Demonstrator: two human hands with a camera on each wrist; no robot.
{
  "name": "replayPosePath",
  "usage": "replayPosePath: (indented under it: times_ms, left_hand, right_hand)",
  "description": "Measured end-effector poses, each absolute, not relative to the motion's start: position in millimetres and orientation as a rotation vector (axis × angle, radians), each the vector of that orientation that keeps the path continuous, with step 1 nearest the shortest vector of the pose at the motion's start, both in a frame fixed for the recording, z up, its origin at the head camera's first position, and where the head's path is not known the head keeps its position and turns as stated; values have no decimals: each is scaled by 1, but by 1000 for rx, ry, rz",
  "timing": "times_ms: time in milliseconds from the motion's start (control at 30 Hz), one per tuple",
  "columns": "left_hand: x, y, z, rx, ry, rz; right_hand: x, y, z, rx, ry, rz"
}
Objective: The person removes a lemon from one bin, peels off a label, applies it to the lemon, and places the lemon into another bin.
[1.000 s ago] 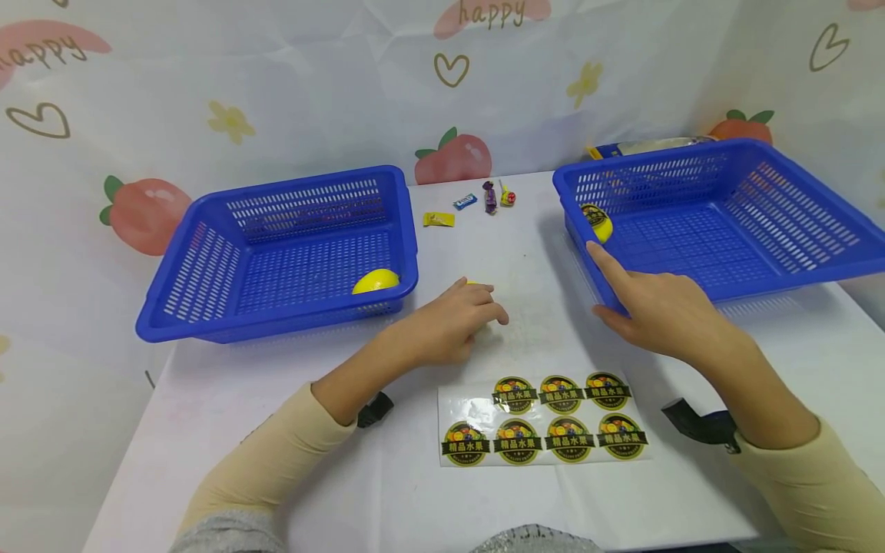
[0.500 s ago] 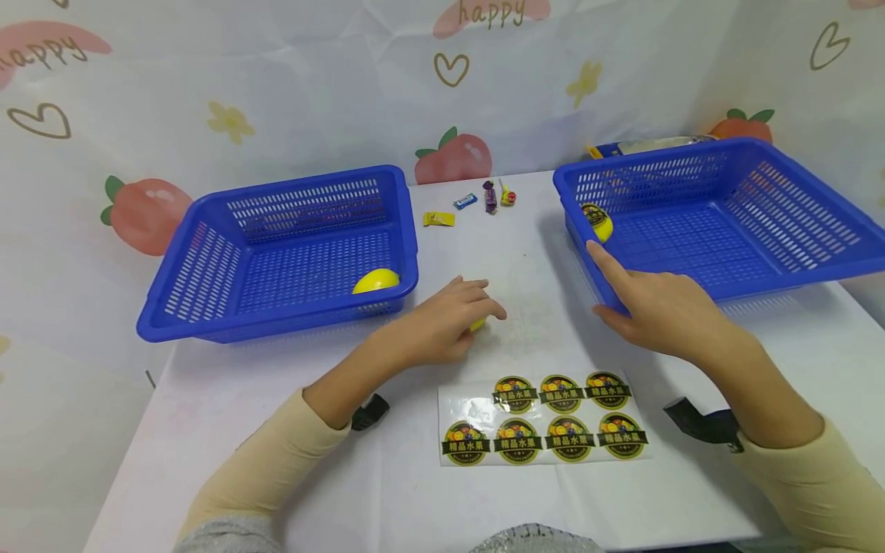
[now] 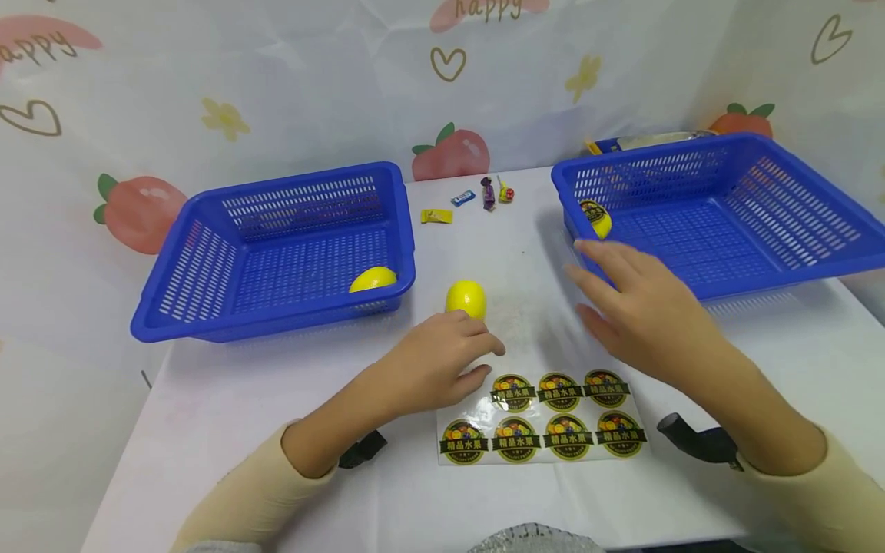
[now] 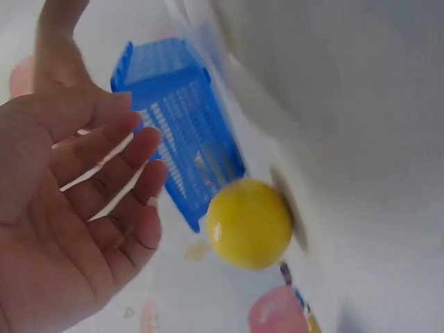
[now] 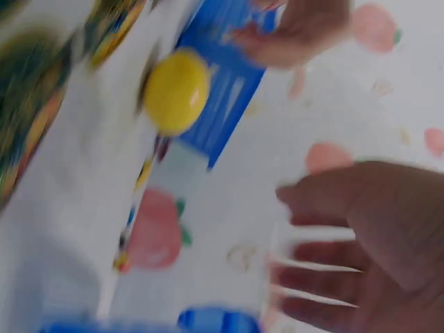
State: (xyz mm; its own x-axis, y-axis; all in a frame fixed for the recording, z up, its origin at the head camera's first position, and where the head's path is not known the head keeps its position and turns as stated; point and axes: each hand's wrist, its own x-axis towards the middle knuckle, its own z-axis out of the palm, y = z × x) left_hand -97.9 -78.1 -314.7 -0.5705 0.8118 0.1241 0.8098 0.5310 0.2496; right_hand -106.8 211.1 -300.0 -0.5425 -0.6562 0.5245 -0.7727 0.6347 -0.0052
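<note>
A yellow lemon lies on the white table between two baskets. My left hand is just on the near side of it, fingers loosely bent with nothing in them; the left wrist view shows the lemon apart from the fingertips. Over the table by the right basket's near left corner, my right hand holds nothing, its fingers spread. A sheet of round fruit stickers lies in front of the hands, one corner partly covered by the left hand. The right wrist view is blurred.
The left blue basket contains a yellow lemon. In the right blue basket sits a lemon bearing a sticker. Several wrapped candies lie at the back. A packet shows behind the right basket.
My left hand has let go of the lemon and drawn back toward the sticker sheet, uncovering the fruit. My right hand has come off the right basket's rim and shifted slightly, fingers spreading.
</note>
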Motion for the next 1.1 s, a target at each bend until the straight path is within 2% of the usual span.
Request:
replayPosePath:
  times_ms: [167, 333, 533, 1100]
  left_hand:
    - [-92, -71, -324, 1282, 2719, 297]
    - [-91, -66, -331, 1145, 2660, 249]
    - [-91, -67, -333, 1089, 2648, 261]
    - [-102, -48, -343, 992, 2527, 341]
  right_hand:
    - [-92, 192, -309, 1346, -2593, 386]
    - [-93, 183, -321, 1439, -2910, 350]
    - [-103, 180, -334, 1449, -3083, 435]
    - [-112, 182, -348, 1490, -3066, 612]
